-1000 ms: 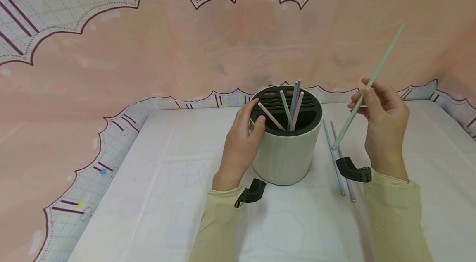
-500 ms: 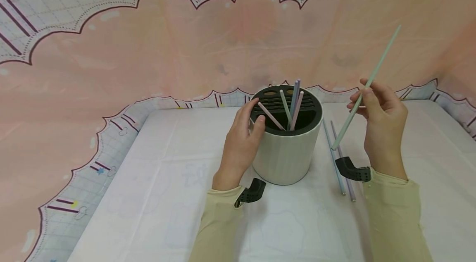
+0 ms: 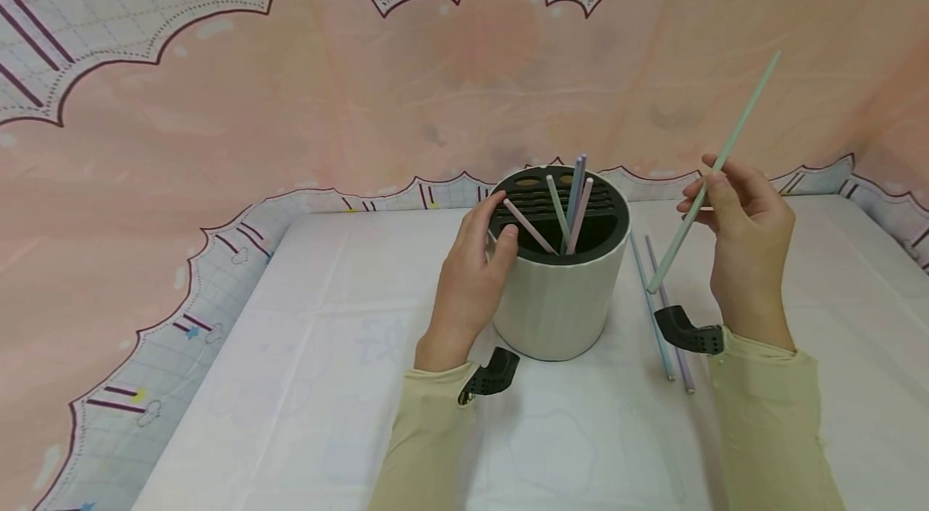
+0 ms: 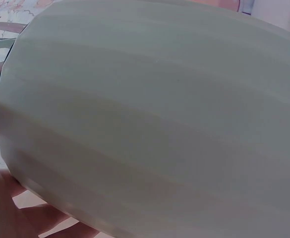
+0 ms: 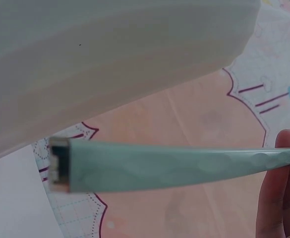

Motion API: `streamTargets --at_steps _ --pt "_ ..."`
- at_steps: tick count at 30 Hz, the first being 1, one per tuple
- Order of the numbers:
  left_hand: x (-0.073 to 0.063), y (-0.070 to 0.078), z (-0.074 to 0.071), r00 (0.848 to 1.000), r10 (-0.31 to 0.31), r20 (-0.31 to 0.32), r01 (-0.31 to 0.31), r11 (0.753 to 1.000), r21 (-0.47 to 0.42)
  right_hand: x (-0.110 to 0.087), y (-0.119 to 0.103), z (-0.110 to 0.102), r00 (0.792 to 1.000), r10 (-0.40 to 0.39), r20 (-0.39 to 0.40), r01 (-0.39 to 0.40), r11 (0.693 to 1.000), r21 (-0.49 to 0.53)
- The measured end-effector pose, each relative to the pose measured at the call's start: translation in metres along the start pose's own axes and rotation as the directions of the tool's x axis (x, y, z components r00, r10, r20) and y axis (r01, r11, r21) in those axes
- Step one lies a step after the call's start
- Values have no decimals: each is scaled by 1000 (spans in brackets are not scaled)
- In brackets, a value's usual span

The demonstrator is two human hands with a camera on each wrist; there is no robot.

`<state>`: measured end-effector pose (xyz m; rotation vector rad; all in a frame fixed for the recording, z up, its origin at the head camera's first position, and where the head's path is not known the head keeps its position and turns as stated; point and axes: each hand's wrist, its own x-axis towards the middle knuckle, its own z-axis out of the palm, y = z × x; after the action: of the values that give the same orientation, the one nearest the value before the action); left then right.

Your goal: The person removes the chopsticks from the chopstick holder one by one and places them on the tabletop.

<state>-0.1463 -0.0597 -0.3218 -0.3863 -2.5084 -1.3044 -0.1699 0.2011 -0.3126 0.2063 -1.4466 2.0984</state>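
Observation:
In the head view my right hand point(image 3: 751, 241) pinches a mint-green chopstick point(image 3: 747, 120) between thumb and fingers. It slants in the air, thin tip up and right, thick end low. That squared thick end point(image 5: 115, 166) looms large in the right wrist view. My left hand point(image 3: 468, 277) grips the left side of a cream utensil holder point(image 3: 559, 309), thumb at the rim and fingers round the side. Pink, green and bluish-purple chopsticks stand in the front opening of its black slotted top point(image 3: 610, 225). The holder's wall point(image 4: 149, 119) fills most of the left wrist view.
To the right of the holder, a blue chopstick point(image 3: 659, 334) and a purple chopstick point(image 3: 681, 358) lie side by side on the white tabletop point(image 3: 348, 382). A peach patterned cloth point(image 3: 363, 108) rises behind and at the left of the table.
My right hand and the green chopstick have shifted very slightly left. My left hand, the holder and the chopsticks on the table stay put.

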Motion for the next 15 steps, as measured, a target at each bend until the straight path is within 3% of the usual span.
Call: streamTargets --at_steps 15 --pt "3 0 3 1000 5 -14 -5 1000 7 5 2 -2 1000 10 4 -10 1000 -12"
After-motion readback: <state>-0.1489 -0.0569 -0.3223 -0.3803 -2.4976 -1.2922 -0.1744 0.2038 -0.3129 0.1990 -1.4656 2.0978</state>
